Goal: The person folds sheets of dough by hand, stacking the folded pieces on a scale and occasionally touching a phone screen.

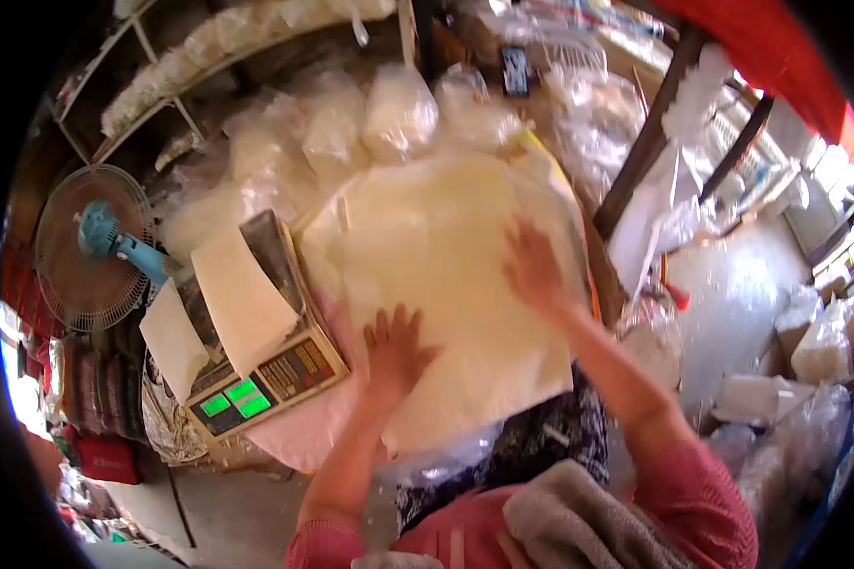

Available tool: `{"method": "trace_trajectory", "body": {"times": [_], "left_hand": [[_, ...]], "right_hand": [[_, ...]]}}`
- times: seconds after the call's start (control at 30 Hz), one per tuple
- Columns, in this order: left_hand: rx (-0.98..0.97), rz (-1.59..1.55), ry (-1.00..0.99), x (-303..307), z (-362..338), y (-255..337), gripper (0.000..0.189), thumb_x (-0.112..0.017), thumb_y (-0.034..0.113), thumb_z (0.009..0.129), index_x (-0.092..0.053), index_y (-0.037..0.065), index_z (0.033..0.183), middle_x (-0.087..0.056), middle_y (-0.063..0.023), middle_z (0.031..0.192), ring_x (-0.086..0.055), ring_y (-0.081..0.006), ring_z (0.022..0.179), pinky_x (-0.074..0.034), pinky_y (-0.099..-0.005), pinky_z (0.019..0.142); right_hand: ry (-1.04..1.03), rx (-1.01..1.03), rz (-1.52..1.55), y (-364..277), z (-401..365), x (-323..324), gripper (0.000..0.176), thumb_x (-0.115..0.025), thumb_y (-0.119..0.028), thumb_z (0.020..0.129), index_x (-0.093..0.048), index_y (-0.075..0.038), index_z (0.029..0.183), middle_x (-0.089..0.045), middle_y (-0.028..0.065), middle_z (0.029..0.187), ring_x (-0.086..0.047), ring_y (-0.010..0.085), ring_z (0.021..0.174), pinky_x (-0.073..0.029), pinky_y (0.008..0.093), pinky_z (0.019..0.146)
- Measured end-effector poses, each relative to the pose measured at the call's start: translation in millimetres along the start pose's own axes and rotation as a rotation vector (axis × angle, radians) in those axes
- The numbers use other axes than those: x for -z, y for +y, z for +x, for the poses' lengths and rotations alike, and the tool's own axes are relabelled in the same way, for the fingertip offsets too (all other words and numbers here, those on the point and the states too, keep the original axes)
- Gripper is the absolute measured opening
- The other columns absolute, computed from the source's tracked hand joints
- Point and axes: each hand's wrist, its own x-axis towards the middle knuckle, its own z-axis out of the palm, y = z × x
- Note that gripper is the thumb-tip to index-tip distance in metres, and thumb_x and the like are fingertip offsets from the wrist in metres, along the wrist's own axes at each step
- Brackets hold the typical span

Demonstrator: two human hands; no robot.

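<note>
A large cream-coloured sheet (446, 237) is spread over the work surface in front of me, its near edge hanging toward my lap. Flat on its left part lies my left hand (396, 360), fingers spread and holding nothing. My right hand (533, 267) is on or just over the right side of the sheet; its fingers are apart and slightly blurred. Left of the sheet stands a digital weighing scale (270, 384) with green lit displays. A pale rectangular piece (242, 299) rests across the scale, and another pale piece (174, 341) leans at its left side.
Filled clear plastic bags (400, 114) line the back of the surface. A fan (95, 247) stands at the left, and a phone (515, 71) is propped at the back. On the right are a wooden post (650, 137) and more plastic bags (821, 351).
</note>
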Motion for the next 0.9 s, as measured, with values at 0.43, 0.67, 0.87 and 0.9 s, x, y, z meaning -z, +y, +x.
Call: {"method": "trace_trajectory", "body": {"times": [0.43,0.67,0.87,0.9], "left_hand": [[-0.166,0.017,-0.117,52.1,-11.2,20.6,0.049,-0.05,0.011,0.083,-0.043,0.011,0.131,-0.063,-0.0094,0.098,-0.065,-0.0293,0.076,-0.053,-0.0389,0.065],[-0.103,-0.685,-0.085,82.0,-58.5,75.6,0.082,-0.069,0.034,0.081,-0.023,0.009,0.144,-0.037,-0.025,0.139,-0.039,-0.0323,0.129,-0.035,-0.0385,0.104],[0.265,-1.342,0.406,67.8,-52.9,20.1,0.095,-0.074,0.026,0.078,-0.011,0.001,0.145,-0.029,-0.0203,0.145,-0.029,-0.0285,0.134,-0.024,-0.0378,0.11],[0.295,-1.45,0.547,62.8,-53.6,12.7,0.096,-0.074,0.024,0.078,-0.01,0.001,0.145,-0.027,-0.0197,0.146,-0.028,-0.0284,0.135,-0.023,-0.0376,0.11]], "right_hand": [[-0.581,-0.971,1.625,-73.4,-85.5,85.0,0.034,-0.061,-0.025,0.087,-0.055,-0.003,0.112,-0.064,0.0132,0.101,-0.067,0.0249,0.077,-0.055,0.0331,0.064],[0.118,-0.533,1.022,-69.1,-18.1,124.6,0.023,-0.06,-0.022,0.084,-0.063,-0.002,0.094,-0.064,0.0096,0.076,-0.061,0.0178,0.067,-0.048,0.0344,0.06],[-0.091,0.361,0.759,-99.1,-17.1,207.6,0.029,-0.061,-0.009,0.079,-0.064,-0.006,0.107,-0.066,0.0147,0.098,-0.063,0.024,0.09,-0.049,0.0347,0.082],[-0.056,0.582,0.714,-96.9,-26.4,205.9,0.033,-0.062,-0.006,0.077,-0.064,-0.007,0.11,-0.065,0.0152,0.103,-0.063,0.0263,0.097,-0.048,0.0356,0.087]]}}
